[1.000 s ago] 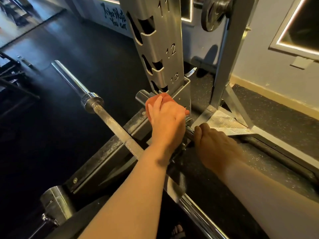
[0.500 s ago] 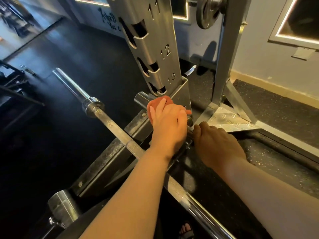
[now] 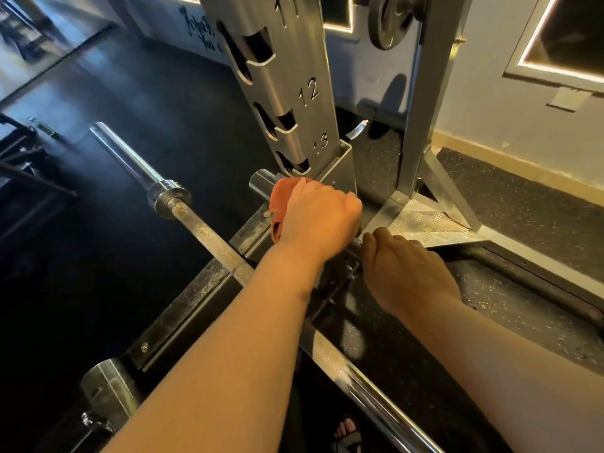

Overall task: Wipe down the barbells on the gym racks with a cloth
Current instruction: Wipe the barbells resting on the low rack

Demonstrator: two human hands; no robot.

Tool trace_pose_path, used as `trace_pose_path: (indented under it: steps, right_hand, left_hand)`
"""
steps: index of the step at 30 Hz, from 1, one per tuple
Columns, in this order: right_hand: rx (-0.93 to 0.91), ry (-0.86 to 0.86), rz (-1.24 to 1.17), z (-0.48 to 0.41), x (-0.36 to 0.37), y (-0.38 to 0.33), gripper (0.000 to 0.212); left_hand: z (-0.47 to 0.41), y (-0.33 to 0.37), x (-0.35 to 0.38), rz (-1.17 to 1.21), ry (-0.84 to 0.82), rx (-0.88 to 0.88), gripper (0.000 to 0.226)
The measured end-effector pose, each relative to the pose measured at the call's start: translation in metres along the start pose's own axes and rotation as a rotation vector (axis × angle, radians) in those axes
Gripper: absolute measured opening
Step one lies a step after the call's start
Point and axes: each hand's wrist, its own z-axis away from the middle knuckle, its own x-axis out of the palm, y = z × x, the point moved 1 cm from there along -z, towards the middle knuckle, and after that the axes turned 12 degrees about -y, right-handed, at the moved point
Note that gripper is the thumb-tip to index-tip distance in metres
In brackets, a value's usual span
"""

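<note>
A short chrome barbell end point(image 3: 260, 184) pokes out at the foot of the rack upright point(image 3: 294, 103). My left hand point(image 3: 318, 219) grips an orange cloth point(image 3: 280, 199) wrapped over this bar, just behind its tip. My right hand point(image 3: 405, 273) curls around the same bar a little further back, knuckles up. A second barbell point(image 3: 202, 228) crosses in front, from its shiny sleeve at the upper left, under my left forearm, to the bottom right. Both hands hide the bar between them.
The grey rack upright has numbered slots 11 to 13. A weight plate point(image 3: 392, 18) hangs on the rear post point(image 3: 425, 103). A checker-plate foot point(image 3: 421, 223) lies to the right, dark rubber floor to the left. A sandalled foot point(image 3: 348, 433) shows at the bottom.
My left fingers, straighter over the cloth before, have curled into a fist around cloth and bar. The right hand keeps its hold. The view has shifted slightly.
</note>
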Motion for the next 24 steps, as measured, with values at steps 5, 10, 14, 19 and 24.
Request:
trace_pose_path:
  steps: [5, 10, 14, 19, 24]
  right_hand:
    - [-0.031, -0.061, -0.057, 0.01, -0.01, -0.008, 0.024]
    - [-0.058, -0.064, -0.055, 0.008, -0.001, -0.01, 0.027]
    - [-0.016, -0.053, -0.08, 0.004, -0.001, -0.003, 0.028]
    - [-0.003, -0.043, -0.131, 0.006, -0.01, -0.001, 0.032]
    - [-0.03, -0.068, -0.041, 0.014, -0.018, -0.009, 0.031]
  left_hand:
    - [0.039, 0.008, 0.023, 0.725, 0.157, -0.189, 0.022]
    - [0.077, 0.001, 0.042, 0.752, 0.215, -0.142, 0.032]
    - [0.052, -0.013, 0.029, 0.561, 0.187, -0.162, 0.049]
    - [0.023, -0.009, 0.026, 0.745, 0.268, -0.276, 0.046]
    - [0.042, 0.031, 0.041, 1.262, 0.297, -0.381, 0.026]
